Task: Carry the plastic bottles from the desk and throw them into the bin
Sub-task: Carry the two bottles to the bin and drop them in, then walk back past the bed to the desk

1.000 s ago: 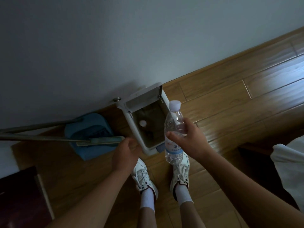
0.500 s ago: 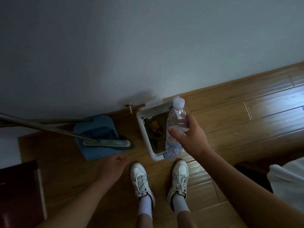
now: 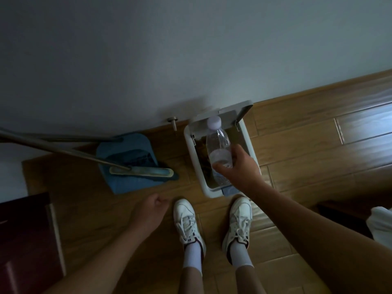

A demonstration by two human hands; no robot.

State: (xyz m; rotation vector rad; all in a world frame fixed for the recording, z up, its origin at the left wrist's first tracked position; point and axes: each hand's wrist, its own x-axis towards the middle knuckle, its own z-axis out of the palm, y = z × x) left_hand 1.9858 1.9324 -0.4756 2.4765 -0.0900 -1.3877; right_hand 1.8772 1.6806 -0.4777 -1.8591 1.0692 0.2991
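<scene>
Dim light enters from the right: the floor (image 3: 318, 158) planks carry a pale sheen near the right edge, the wall (image 3: 148, 49) darkens toward its upper left corner, and the bin (image 3: 211, 192) lid casts a soft shadow leftward on the wall. Detail is soft throughout; the bottle (image 3: 218, 143) is slightly blurred and the cabinet (image 3: 23, 240) nearly black. Wide-angle distortion bends the skirting (image 3: 318, 90) and stretches the forearms (image 3: 307, 230) toward the bottom corners.

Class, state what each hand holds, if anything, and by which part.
The right hand grips the plastic bottle around its middle, at the label, cap upward, above the open bin. The left hand holds nothing.
</scene>
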